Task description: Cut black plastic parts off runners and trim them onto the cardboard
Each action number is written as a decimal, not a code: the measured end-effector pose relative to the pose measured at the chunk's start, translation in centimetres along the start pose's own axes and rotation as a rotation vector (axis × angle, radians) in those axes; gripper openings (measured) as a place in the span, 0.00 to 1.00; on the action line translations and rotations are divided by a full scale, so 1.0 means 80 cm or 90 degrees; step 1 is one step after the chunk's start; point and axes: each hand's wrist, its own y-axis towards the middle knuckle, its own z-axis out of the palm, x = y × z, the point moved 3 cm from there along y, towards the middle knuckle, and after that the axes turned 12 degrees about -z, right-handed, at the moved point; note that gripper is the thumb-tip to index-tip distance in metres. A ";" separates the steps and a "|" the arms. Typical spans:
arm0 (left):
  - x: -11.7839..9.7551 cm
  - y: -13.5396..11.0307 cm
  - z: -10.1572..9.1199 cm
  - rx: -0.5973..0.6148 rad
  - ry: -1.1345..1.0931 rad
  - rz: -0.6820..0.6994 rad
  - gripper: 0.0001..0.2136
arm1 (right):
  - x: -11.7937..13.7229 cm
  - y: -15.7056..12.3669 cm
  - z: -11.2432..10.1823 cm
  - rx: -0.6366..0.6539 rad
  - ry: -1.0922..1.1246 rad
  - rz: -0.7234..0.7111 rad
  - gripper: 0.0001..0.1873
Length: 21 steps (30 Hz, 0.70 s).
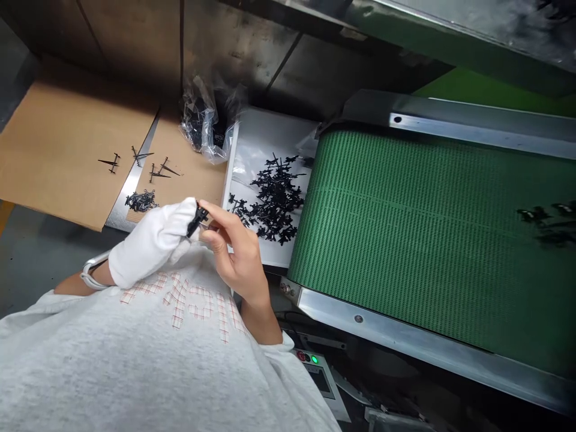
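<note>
My left hand (150,243) wears a white glove and is closed in a fist around a small black plastic part (197,219) that sticks out at the fingertips. My bare right hand (234,252) meets it from the right, fingers pinched on the same part. Both hands hover in front of my chest, just left of a white tray (252,141) holding a heap of black plastic parts (274,201).
A green conveyor belt (405,228) runs to the right, with more black parts (551,222) far along it. Cardboard sheets (63,138) at left carry a few loose parts (139,162) and a small pile (141,201). A clear plastic bag (202,120) lies behind. A control panel (310,360) sits below.
</note>
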 end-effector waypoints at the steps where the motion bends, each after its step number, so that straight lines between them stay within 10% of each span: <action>1: -0.001 -0.001 0.000 -0.002 -0.009 -0.011 0.25 | -0.001 -0.001 0.000 -0.008 -0.003 0.000 0.19; 11: -0.002 0.009 0.007 0.016 -0.249 -0.057 0.23 | -0.004 0.000 0.008 -0.016 -0.019 0.019 0.20; 21: 0.009 0.010 0.008 0.027 -0.189 -0.012 0.16 | -0.003 0.006 -0.002 0.037 -0.116 0.030 0.19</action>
